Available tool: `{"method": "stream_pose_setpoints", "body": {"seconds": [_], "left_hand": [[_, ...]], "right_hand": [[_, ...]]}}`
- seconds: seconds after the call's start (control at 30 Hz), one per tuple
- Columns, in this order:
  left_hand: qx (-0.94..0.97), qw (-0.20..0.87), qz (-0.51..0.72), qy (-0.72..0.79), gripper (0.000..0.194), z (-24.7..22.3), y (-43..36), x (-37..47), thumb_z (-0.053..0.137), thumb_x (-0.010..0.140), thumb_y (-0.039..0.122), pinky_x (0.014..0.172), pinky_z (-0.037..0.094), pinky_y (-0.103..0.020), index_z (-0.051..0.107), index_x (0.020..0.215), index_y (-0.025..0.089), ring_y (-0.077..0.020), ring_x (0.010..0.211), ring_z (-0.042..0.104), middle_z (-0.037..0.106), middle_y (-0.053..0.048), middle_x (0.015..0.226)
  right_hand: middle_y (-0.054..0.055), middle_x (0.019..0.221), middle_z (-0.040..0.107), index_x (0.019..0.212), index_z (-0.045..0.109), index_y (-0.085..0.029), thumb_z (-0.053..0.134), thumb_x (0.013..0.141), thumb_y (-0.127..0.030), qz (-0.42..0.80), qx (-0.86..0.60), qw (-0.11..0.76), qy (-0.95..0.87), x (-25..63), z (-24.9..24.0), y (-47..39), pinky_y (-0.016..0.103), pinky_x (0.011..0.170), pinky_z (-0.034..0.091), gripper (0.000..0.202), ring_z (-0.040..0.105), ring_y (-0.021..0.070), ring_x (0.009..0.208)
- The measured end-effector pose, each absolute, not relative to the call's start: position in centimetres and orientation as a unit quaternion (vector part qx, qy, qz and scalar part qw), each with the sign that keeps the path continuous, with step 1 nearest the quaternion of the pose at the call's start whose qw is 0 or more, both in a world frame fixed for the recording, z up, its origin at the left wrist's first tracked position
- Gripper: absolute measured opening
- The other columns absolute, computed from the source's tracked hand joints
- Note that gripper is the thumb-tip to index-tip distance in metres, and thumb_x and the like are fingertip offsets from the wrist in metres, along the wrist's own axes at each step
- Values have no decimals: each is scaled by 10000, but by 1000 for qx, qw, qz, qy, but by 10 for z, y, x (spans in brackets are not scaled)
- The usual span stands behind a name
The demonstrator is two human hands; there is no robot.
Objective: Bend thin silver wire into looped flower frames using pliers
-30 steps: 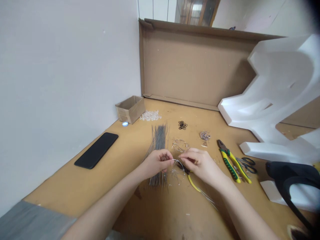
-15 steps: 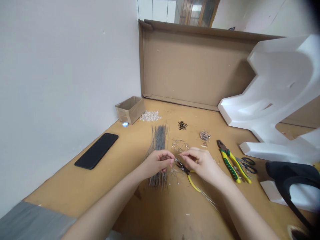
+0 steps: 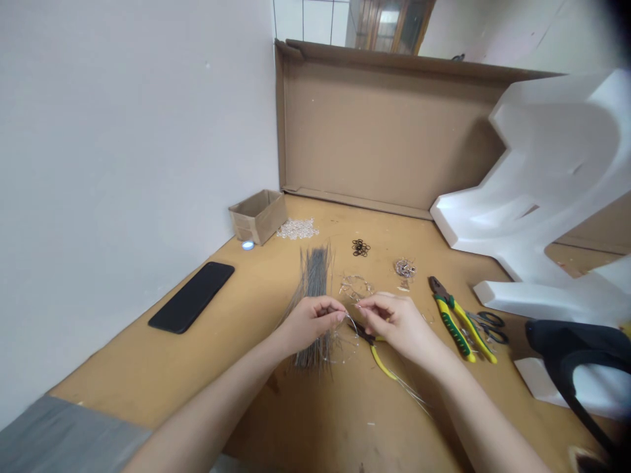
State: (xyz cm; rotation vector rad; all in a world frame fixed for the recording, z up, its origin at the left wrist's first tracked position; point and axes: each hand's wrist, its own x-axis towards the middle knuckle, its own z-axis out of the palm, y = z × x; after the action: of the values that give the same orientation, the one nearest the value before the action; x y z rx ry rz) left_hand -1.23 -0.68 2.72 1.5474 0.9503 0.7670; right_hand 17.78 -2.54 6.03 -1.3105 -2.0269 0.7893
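My left hand (image 3: 311,324) is closed in a pinch on a thin wire loop (image 3: 357,332), which hangs below the fingertips and seems to carry small clear beads. Close by on the right, the thumb and fingers of my right hand (image 3: 397,320) are pressed together. A fine tip shows at them, too small to name. Beneath my left hand lies a bundle of straight grey wires (image 3: 316,270). Just beyond both hands are more bent wire loops (image 3: 355,284). Yellow-handled pliers (image 3: 382,364) rest partly hidden under my right hand.
Green-and-yellow pliers (image 3: 452,322) and black-handled scissors (image 3: 491,319) lie right. Farther back are black rings (image 3: 361,247), coiled wire (image 3: 405,267), clear beads (image 3: 298,228) and a small cardboard box (image 3: 259,217). A phone (image 3: 192,297) lies left; white foam (image 3: 557,184) stands right.
The wire loop at my left fingertips has swung, and more of its round outline now shows below the hand. Both hands have stayed almost in place.
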Motion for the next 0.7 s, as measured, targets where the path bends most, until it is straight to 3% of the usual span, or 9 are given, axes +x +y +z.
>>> {"method": "stream_pose_setpoints", "body": {"seconds": [0.5,0.7], "left_hand": [[678,510,355,391,255,24,-8,-10,524,772,379,485,273,-185,585,734,134,-66,504,327,407,45,554],[647,555,355,385,249,23,-7,-10,543,754,384,466,280,-184,566,722,138,-62,475,342,415,50,540]], "right_hand": [[12,671,613,822,643,-191,476,835,-230,290,-484,303,-768,176,60,-27,229,555,462,172,581,111,539],[23,688,633,829,646,-193,476,839,-244,275,-480,301,-777,176,60,-27,238,571,465,178,587,125,578]]}}
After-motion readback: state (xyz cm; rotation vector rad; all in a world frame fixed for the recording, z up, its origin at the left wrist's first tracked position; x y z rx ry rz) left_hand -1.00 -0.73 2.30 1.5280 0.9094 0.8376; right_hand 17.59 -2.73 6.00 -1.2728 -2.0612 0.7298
